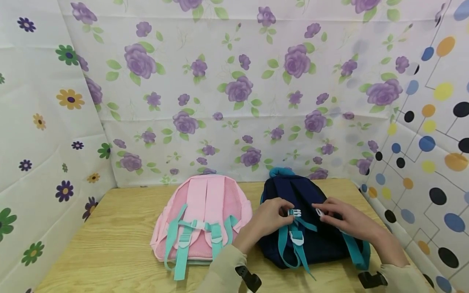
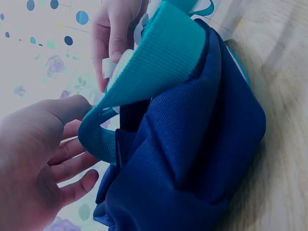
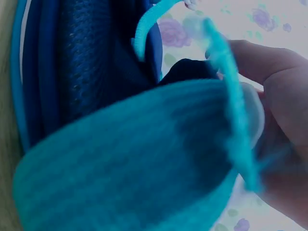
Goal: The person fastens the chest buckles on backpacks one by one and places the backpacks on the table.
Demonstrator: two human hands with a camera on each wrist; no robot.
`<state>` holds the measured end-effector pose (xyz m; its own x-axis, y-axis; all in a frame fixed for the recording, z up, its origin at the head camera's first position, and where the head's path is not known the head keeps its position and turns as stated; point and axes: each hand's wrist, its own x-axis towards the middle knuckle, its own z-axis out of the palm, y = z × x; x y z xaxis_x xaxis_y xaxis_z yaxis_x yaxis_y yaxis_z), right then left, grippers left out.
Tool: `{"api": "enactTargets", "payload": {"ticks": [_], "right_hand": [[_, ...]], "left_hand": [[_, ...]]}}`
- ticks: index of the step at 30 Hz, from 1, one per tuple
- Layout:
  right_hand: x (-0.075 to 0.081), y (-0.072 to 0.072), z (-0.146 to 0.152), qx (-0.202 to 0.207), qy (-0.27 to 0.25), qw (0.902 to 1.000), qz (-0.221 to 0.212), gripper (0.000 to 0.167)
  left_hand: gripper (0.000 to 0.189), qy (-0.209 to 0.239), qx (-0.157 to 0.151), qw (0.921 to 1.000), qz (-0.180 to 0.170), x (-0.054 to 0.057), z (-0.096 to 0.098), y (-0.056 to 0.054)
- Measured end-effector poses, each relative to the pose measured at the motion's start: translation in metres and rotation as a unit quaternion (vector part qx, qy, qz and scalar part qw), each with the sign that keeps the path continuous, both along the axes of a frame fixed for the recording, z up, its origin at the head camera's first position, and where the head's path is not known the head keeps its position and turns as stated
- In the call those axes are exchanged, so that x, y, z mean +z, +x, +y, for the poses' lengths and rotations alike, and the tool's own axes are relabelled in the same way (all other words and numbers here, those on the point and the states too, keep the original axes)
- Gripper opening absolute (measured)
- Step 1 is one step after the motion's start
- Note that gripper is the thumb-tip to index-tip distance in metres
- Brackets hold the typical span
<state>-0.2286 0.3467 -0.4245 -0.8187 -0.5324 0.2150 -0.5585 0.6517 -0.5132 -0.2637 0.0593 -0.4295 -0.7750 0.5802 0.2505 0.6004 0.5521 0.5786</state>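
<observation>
A navy backpack (image 1: 318,250) with teal straps lies on the table, strap side up. My left hand (image 1: 269,215) pinches the white pronged half of a side-release buckle (image 1: 296,213) on a teal strap. Across a small gap, my right hand (image 1: 346,217) holds the white socket half of the buckle (image 1: 319,212) between thumb and fingers. The two halves are apart, facing each other over the backpack. A wide teal strap (image 2: 159,57) loops in front of the left wrist view. Another teal strap (image 3: 125,159) partly hides the right hand's fingers in the right wrist view.
Left of the navy backpack lies a pink backpack (image 1: 205,189), its white chest buckle (image 1: 199,225) fastened between teal straps. Both bags rest on a wood-grain table (image 1: 110,236). Flower-patterned cloth (image 1: 220,93) stands behind, and dotted cloth (image 1: 432,171) borders the right.
</observation>
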Motion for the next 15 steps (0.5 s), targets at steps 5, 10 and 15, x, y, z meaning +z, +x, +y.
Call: {"api": "enactTargets", "payload": {"ticks": [5,10,15], "right_hand": [[0.006,0.001,-0.006,-0.010,0.006,0.9998,0.017,0.040],[0.010,0.000,-0.013,-0.035,0.004,0.9989,0.033,0.030],[0.013,-0.001,-0.017,-0.035,0.007,0.9967,0.073,0.024]], "left_hand": [[0.026,0.012,-0.003,0.9999,0.001,0.003,-0.002,0.002],[0.026,0.019,-0.001,0.9998,0.004,0.004,0.001,0.003],[0.025,0.021,-0.002,0.9997,0.008,0.005,0.004,0.006]]}}
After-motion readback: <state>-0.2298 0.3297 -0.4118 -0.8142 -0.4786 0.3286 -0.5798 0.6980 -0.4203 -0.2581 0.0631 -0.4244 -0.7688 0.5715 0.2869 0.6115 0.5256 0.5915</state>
